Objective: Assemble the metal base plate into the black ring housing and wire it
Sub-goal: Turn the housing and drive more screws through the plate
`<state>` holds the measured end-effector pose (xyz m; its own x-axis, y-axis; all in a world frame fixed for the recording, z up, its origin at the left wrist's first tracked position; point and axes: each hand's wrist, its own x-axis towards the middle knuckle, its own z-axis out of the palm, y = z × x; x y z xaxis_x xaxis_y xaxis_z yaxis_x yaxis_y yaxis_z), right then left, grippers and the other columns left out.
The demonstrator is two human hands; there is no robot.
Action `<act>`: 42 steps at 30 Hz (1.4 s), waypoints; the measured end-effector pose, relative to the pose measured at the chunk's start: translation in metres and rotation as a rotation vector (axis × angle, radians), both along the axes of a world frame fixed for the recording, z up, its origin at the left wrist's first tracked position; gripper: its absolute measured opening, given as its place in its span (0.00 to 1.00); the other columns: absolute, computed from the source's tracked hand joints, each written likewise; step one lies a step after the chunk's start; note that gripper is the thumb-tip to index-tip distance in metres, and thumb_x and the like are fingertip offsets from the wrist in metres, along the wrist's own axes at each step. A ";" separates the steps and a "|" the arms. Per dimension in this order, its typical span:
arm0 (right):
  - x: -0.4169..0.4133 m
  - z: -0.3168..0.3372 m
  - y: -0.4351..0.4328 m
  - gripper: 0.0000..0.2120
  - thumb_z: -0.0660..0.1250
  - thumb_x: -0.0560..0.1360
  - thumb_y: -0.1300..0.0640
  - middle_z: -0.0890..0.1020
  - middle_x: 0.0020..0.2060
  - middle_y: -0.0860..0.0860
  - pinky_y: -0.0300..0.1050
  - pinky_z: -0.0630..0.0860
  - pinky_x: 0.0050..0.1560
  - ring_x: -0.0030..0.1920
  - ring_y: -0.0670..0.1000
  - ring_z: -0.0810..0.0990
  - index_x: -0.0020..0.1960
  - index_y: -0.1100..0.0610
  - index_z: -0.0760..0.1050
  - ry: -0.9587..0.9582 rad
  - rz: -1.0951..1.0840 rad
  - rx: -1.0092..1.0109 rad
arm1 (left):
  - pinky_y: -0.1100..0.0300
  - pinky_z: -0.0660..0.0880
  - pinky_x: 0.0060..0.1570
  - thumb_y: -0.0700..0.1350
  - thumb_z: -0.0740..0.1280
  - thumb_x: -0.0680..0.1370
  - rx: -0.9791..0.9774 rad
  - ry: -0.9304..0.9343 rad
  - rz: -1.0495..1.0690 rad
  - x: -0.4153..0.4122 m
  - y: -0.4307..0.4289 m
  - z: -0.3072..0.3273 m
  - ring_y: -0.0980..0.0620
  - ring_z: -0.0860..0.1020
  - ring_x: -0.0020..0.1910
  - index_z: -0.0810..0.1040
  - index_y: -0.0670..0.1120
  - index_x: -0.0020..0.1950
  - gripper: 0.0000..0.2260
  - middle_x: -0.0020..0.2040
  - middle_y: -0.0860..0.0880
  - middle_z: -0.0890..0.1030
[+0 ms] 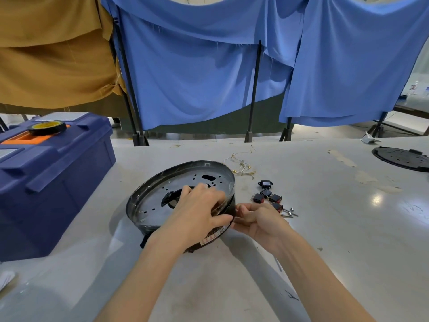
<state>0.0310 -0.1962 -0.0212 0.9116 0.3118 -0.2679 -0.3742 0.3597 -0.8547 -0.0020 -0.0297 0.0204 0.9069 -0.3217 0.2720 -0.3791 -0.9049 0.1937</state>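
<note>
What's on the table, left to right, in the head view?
blue toolbox → black ring housing → cluster of black switches → black perforated disc

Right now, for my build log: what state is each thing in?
Housing, tilted up, held.
Plate, inside housing.
Left hand, grips housing rim.
Right hand, curled at housing's side; hold unclear.
Toolbox, closed.
Tape, flat on toolbox.
Switches, loose on table.
Wires, loose on table.

toolbox (53, 182) left, switches (269, 197) right
</note>
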 end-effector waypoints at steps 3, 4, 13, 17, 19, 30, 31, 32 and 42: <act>0.003 0.003 -0.004 0.13 0.52 0.78 0.76 0.84 0.35 0.60 0.46 0.82 0.35 0.34 0.56 0.85 0.47 0.68 0.74 0.039 -0.007 0.143 | 0.54 0.59 0.48 0.65 0.64 0.74 -0.143 0.035 -0.049 0.001 0.002 0.016 0.57 0.67 0.40 0.67 0.51 0.36 0.19 0.36 0.56 0.70; 0.004 0.005 -0.006 0.12 0.52 0.78 0.75 0.84 0.36 0.60 0.46 0.82 0.35 0.34 0.56 0.85 0.47 0.68 0.74 0.054 -0.015 0.189 | 0.54 0.59 0.47 0.67 0.62 0.72 -0.208 0.065 -0.048 0.001 0.003 0.023 0.59 0.68 0.39 0.68 0.53 0.35 0.19 0.35 0.56 0.71; 0.004 0.011 -0.011 0.24 0.51 0.78 0.74 0.85 0.40 0.65 0.51 0.84 0.35 0.38 0.62 0.86 0.32 0.69 0.82 0.153 -0.050 0.407 | 0.46 0.70 0.60 0.69 0.58 0.68 -0.295 0.205 -0.028 0.005 0.011 0.048 0.52 0.76 0.52 0.81 0.55 0.58 0.28 0.50 0.53 0.79; 0.004 0.016 -0.008 0.21 0.54 0.80 0.71 0.85 0.41 0.64 0.49 0.84 0.36 0.38 0.60 0.86 0.37 0.70 0.82 0.114 -0.082 0.419 | 0.52 0.60 0.56 0.77 0.64 0.59 0.035 0.013 0.093 0.000 0.004 0.047 0.51 0.69 0.54 0.69 0.55 0.71 0.45 0.54 0.55 0.76; 0.003 0.020 -0.006 0.20 0.55 0.79 0.71 0.85 0.43 0.63 0.48 0.84 0.39 0.41 0.60 0.87 0.37 0.70 0.83 0.081 -0.080 0.448 | 0.51 0.59 0.57 0.78 0.65 0.55 0.242 -0.141 0.191 -0.004 -0.004 0.043 0.48 0.66 0.55 0.61 0.50 0.75 0.55 0.58 0.52 0.74; -0.006 0.048 0.005 0.08 0.58 0.80 0.70 0.82 0.50 0.64 0.47 0.83 0.46 0.50 0.61 0.85 0.53 0.71 0.75 -0.116 -0.044 0.452 | 0.53 0.57 0.59 0.47 0.72 0.66 -0.058 -0.299 0.227 0.011 0.010 0.058 0.47 0.70 0.60 0.64 0.49 0.72 0.35 0.61 0.49 0.73; -0.007 0.047 0.007 0.08 0.58 0.80 0.70 0.82 0.47 0.63 0.46 0.83 0.45 0.48 0.60 0.85 0.50 0.71 0.76 -0.134 -0.048 0.419 | 0.52 0.58 0.60 0.45 0.72 0.66 -0.107 -0.267 0.228 0.015 0.013 0.063 0.47 0.70 0.61 0.65 0.49 0.72 0.35 0.61 0.49 0.74; -0.007 0.046 0.009 0.08 0.59 0.80 0.70 0.83 0.44 0.62 0.44 0.83 0.44 0.45 0.59 0.86 0.48 0.71 0.77 -0.139 -0.053 0.386 | 0.51 0.59 0.60 0.44 0.73 0.66 -0.127 -0.232 0.239 0.019 0.015 0.068 0.46 0.70 0.61 0.65 0.50 0.72 0.35 0.61 0.49 0.74; -0.004 0.052 0.019 0.09 0.67 0.73 0.70 0.84 0.36 0.57 0.36 0.80 0.38 0.35 0.50 0.83 0.42 0.63 0.85 -0.239 -0.070 0.214 | 0.45 0.62 0.65 0.43 0.78 0.63 -0.149 -0.039 0.271 0.037 0.028 0.084 0.43 0.71 0.63 0.63 0.51 0.75 0.42 0.63 0.47 0.74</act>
<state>0.0273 -0.1776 0.0303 0.9619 0.2726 0.0207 -0.1407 0.5584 -0.8176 0.0354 -0.0016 0.1048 0.9421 -0.0230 0.3345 -0.1372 -0.9367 0.3221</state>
